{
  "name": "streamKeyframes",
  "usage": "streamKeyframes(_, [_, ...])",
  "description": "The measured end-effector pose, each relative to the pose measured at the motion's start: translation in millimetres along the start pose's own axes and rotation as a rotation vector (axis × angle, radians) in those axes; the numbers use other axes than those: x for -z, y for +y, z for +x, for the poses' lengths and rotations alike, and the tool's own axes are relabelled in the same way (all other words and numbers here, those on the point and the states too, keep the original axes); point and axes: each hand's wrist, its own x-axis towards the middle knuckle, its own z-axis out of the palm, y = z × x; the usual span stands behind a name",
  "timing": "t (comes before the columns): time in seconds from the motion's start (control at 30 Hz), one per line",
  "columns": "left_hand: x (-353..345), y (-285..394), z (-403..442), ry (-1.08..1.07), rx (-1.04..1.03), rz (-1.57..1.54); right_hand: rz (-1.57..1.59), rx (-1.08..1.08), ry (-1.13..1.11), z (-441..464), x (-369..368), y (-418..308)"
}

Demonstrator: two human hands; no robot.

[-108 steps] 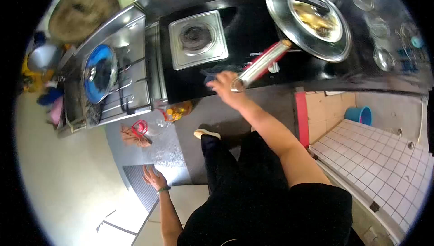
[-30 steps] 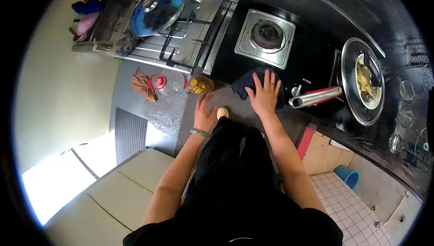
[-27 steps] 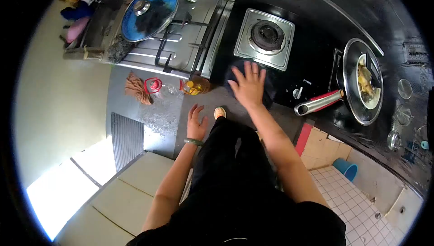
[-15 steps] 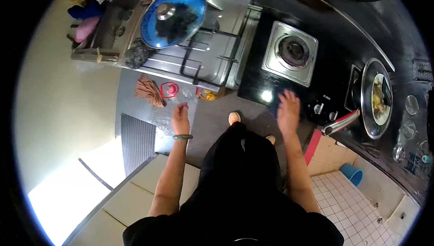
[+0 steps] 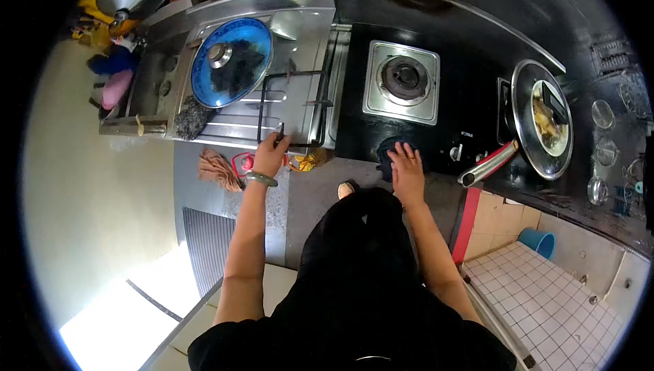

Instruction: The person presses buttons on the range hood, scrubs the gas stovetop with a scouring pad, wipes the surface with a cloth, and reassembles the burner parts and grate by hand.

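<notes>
My left hand (image 5: pixel 270 156), a bangle on its wrist, has its fingers closed on the front corner of a black metal pot rack (image 5: pixel 297 73). The rack lies on the steel counter (image 5: pixel 300 37) to the left of the black cooktop. At the cooktop's front edge, my right hand (image 5: pixel 407 172) lies with fingers spread, touching a dark cloth (image 5: pixel 388 152). The hand partly covers the cloth. Behind the right hand is the gas burner (image 5: pixel 405 77) in its square steel plate, with no rack over it.
A blue-patterned dish (image 5: pixel 199 76) under a glass lid and a dark scrubber (image 5: pixel 193 118) sit on the left. A lidded pan (image 5: pixel 521 122) rests on the cooktop (image 5: pixel 354 119), its handle (image 5: pixel 487 164) jutting forward. A brown cloth (image 5: pixel 216 168) lies below the counter.
My left hand has moved forward and closed on the pot rack. My right hand has come down onto the dark cloth. The camera view has shifted.
</notes>
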Motion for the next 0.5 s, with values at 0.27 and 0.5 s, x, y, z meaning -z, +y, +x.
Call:
streamKeyframes(0.27, [-28, 63, -40, -0.271, 0.045, -0.678, 0.002, -0.095, 0.171, -10, -4, 31])
streamKeyframes(0.5, [-92, 123, -29, -0.423, -0.086, -0.551, 0.392, 0.138, -0.081, 25, -17, -16])
